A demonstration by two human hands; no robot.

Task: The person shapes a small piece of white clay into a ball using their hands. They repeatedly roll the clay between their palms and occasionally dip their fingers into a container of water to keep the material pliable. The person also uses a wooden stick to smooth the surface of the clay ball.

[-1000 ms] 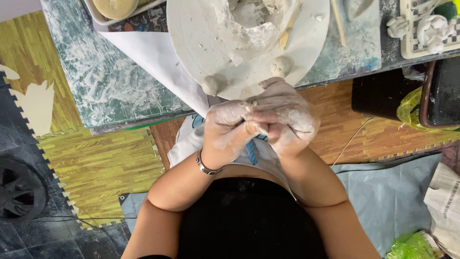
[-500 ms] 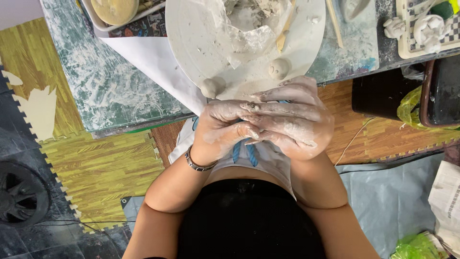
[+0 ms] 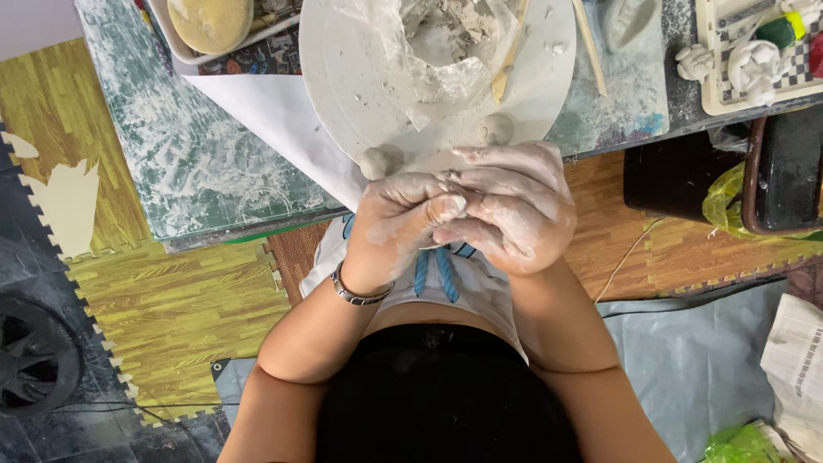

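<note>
Two small grey clay balls (image 3: 380, 161) already sit at the near rim of the round white plate (image 3: 343, 77) on the surface, while the clay-smeared left hand (image 3: 403, 225) and right hand (image 3: 514, 210), pressed together just nearer, pinch another mostly hidden bit.

Both hands coated in matt, chalky grey-white clay slip: left hand (image 3: 403, 219), right hand (image 3: 514, 210). Bracelet (image 3: 358, 294) on left wrist looks metal, shiny. Round board (image 3: 343, 69) is smooth, matt white, dusted with clay; two small clay balls (image 3: 380, 161) on it are dull grey. Clear plastic film (image 3: 446, 64) around the clay lump, crinkled and glossy. Table top (image 3: 197, 163) is marbled green, smeared with dry white residue. Floor mats (image 3: 171, 300) wood-grain print, probably foam.
</note>
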